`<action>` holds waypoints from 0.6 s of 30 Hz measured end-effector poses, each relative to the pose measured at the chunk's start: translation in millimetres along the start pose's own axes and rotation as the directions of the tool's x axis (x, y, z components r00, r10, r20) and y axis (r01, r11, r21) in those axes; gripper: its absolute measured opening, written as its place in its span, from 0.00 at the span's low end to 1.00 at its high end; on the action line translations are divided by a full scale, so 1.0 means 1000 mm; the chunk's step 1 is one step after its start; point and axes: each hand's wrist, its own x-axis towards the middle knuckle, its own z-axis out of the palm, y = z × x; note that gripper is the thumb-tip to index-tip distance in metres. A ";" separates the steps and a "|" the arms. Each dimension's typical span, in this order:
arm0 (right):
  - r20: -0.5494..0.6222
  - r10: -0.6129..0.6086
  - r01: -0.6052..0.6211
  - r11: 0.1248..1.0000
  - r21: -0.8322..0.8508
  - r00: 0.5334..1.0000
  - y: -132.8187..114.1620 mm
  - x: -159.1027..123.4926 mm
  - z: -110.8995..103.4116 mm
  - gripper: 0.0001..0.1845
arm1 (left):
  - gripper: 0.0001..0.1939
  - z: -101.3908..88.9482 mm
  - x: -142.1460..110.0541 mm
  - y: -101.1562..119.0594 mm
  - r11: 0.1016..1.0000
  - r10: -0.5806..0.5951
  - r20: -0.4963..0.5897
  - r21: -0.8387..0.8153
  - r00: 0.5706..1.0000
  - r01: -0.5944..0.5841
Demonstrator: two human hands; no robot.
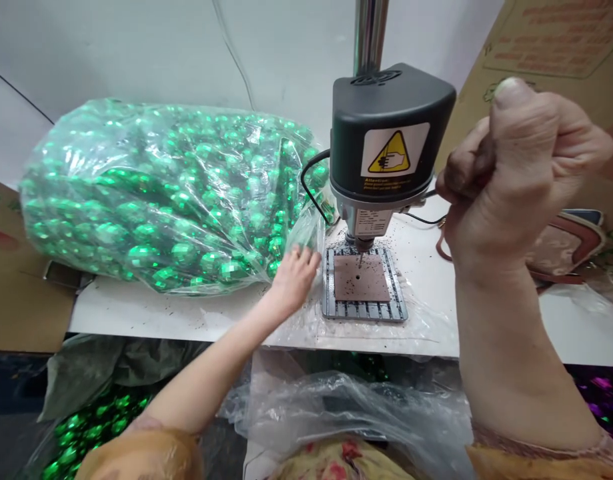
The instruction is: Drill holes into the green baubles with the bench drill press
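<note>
My left hand (293, 280) is at the gathered mouth of a large clear plastic bag (186, 263) full of shiny green faceted balls (146, 257). Its fingers look bent and a little apart; their tips are hidden from me. Raised at the right, my right hand (516, 167) is closed around the lever (431, 194) of a small black bench drill press (386, 153). Below the motor, the drill bit (361, 260) points down at a brown square board (371, 287) with a small dark hole. That board lies on the slotted metal base (331, 310).
Dark shavings are scattered around the drill base on the white table (186, 313). Cardboard boxes (26, 287) flank both sides. A pinkish bag (561, 247) lies behind my right forearm. More green balls (96, 427) and loose plastic sheeting (366, 407) are below the table edge.
</note>
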 end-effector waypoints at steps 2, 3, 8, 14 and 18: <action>-0.001 -0.006 0.006 1.000 0.003 1.000 0.001 0.000 0.000 0.23 | 0.19 -0.008 0.018 -0.016 0.985 -0.105 0.067 0.142 0.992 0.095; 0.000 -0.011 0.011 1.000 -0.003 1.000 0.001 0.000 0.000 0.23 | 0.19 -0.011 0.025 -0.021 0.975 -0.147 0.087 0.179 0.985 0.130; 0.032 -0.030 0.031 0.999 -0.023 0.999 0.003 0.001 -0.002 0.24 | 0.16 -0.010 0.044 -0.035 0.948 -0.313 0.090 0.094 0.945 0.305; 0.014 -0.014 0.014 1.000 -0.026 1.000 0.001 0.000 -0.001 0.24 | 0.18 0.011 0.041 -0.035 0.984 -0.177 0.101 0.003 0.979 0.178; 0.003 -0.019 0.019 1.000 -0.014 1.000 0.000 0.000 -0.001 0.24 | 0.17 -0.004 0.051 -0.047 0.972 -0.216 0.099 0.121 0.971 0.203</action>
